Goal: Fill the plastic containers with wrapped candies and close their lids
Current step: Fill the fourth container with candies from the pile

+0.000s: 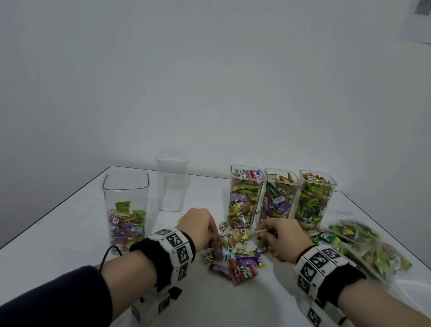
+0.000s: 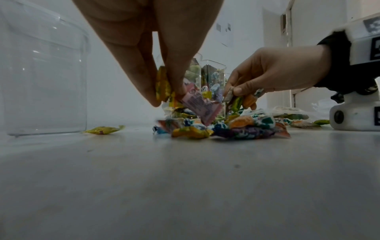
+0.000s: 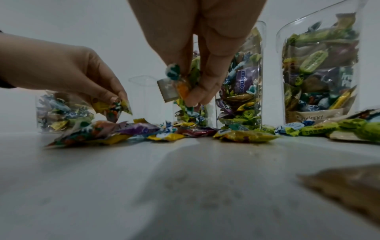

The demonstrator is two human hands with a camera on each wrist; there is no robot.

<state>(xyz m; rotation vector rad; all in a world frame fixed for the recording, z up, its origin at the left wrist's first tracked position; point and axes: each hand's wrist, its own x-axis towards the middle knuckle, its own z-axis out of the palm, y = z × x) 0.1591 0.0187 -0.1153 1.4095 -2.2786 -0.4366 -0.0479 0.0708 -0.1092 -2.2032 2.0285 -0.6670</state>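
Gathering step: left hand (image 1: 198, 226) and right hand (image 1: 281, 235) each pinching wrapped candies (image 1: 234, 260) off table (image 1: 242, 319); next, carrying to part-filled container (image 1: 125, 206)

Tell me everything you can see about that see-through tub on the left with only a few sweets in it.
The tub is a tall, clear plastic container with a squarish, rounded-corner mouth and no lid on it. It stands upright near the left edge of the white table, in front of an empty clear tub. Wrapped sweets in green, purple, pink and blue fill roughly its bottom third. Neither hand touches it; the left hand is off to its right, at the loose pile.
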